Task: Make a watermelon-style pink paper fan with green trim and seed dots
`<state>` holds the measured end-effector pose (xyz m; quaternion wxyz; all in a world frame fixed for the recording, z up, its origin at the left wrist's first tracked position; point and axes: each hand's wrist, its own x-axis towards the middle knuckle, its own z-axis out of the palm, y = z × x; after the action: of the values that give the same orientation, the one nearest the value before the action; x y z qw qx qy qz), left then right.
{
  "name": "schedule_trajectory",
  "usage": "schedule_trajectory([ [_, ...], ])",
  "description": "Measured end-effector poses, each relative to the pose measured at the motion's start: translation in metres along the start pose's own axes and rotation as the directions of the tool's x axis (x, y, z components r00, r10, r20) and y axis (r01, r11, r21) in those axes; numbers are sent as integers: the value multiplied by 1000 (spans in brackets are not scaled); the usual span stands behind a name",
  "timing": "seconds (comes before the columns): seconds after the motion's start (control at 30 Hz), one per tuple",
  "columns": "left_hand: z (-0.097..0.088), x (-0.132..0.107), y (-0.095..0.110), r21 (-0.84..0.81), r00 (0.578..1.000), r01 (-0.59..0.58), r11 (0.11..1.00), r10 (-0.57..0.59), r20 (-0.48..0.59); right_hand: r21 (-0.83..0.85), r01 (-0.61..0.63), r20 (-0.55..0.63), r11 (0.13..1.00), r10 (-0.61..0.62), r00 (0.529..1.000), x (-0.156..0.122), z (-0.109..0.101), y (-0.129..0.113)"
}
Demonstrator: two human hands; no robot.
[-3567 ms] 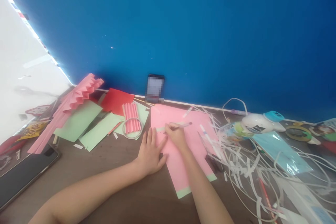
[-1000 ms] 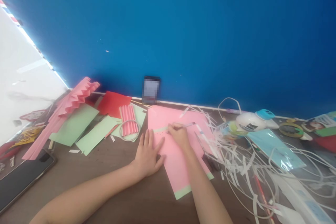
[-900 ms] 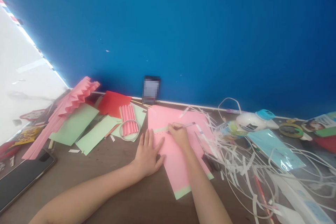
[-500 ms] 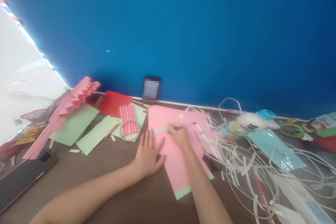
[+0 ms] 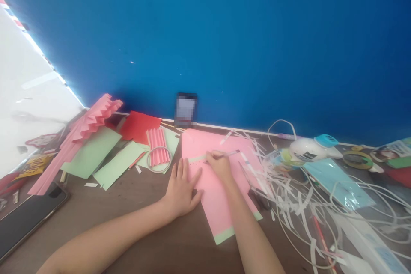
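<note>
In my right hand point(image 5: 220, 165) is a slim pen point(image 5: 231, 153), its tip hidden behind my fingers, down at the pink paper point(image 5: 208, 197). A narrow green strip point(image 5: 196, 159) crosses the paper, and a row of small dark dots runs just under it. Green bands edge the paper's near end. My left hand point(image 5: 183, 188) lies flat with fingers spread, partly on the paper's left edge and partly on the brown table point(image 5: 135, 227). Scissors point(image 5: 257, 197) lie to the right of my right forearm, partly covered by paper.
Pleated pink paper point(image 5: 96, 120), green sheets point(image 5: 93, 154) and red paper point(image 5: 138, 126) lie at left, near a dark phone point(image 5: 28, 218). Tangled white cables and paper strips point(image 5: 295, 205), a white bottle with a blue cap point(image 5: 308, 149) and tape point(image 5: 356, 159) crowd the right. A blue wall point(image 5: 224, 43) rises behind.
</note>
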<state>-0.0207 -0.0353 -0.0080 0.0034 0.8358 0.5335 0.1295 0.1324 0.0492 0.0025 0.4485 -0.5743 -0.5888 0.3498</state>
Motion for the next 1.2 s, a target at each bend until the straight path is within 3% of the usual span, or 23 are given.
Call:
schedule_trajectory([
  [0.27, 0, 0, 0, -15, 1000, -3, 1000, 3, -10, -16, -19, -40, 1000, 18, 999, 2, -6, -1],
  [0.4, -1, 0, 0, -17, 1000, 0, 1000, 0, 2, 19, -56, -6, 998, 56, 998, 6, -9, 3],
  [1.2, 1, 0, 0, 0, 1000, -5, 1000, 5, -1, -24, -20, -28, 1000, 19, 999, 5, -5, 3],
])
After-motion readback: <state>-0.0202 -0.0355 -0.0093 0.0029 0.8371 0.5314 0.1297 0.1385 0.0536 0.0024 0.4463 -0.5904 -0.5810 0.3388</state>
